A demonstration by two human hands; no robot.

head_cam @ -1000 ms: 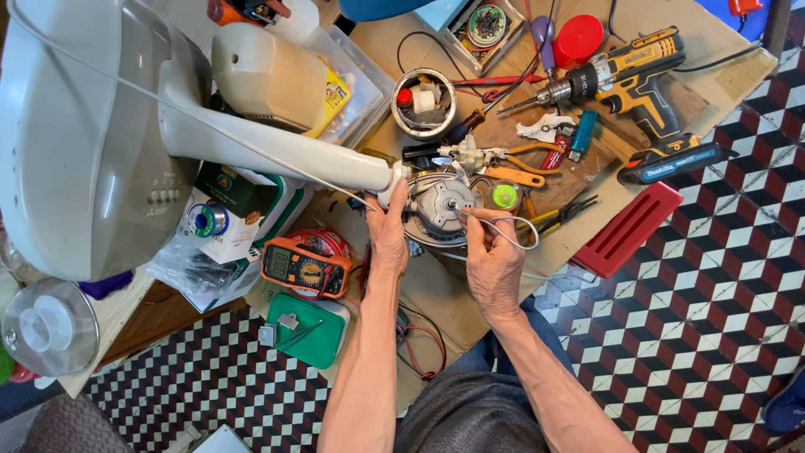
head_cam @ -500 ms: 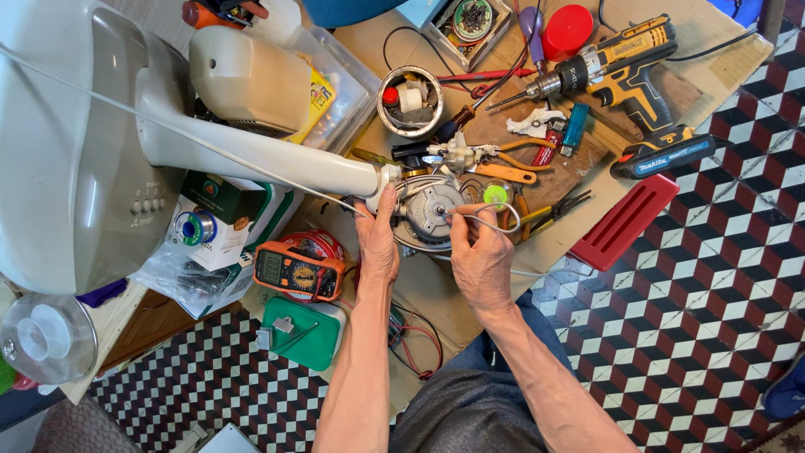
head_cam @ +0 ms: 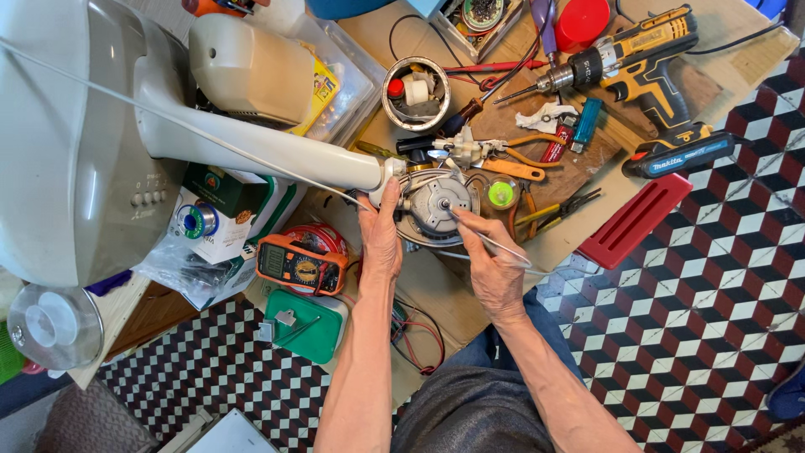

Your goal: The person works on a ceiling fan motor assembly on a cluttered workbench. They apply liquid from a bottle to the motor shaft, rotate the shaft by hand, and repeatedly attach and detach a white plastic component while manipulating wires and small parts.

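Note:
A round grey fan motor [head_cam: 438, 204] lies at the end of a white fan neck [head_cam: 277, 151] on a cardboard-covered bench. My left hand [head_cam: 381, 235] rests against the motor's left rim, fingers pressed to where the neck joins it. My right hand [head_cam: 495, 264] pinches a thin white wire [head_cam: 503, 248] with its fingertips at the motor's centre shaft. The wire loops back over that hand.
The white fan base [head_cam: 75, 143] fills the left. An orange multimeter [head_cam: 298, 267] and a green box [head_cam: 306, 325] sit left of my arms. A yellow cordless drill [head_cam: 637, 67], pliers [head_cam: 558, 208], a red tray [head_cam: 633, 220] and a round tin [head_cam: 417, 92] lie beyond.
My right hand has moved left from beside the motor onto its centre, carrying the wire with it. My left hand stays on the motor's left rim.

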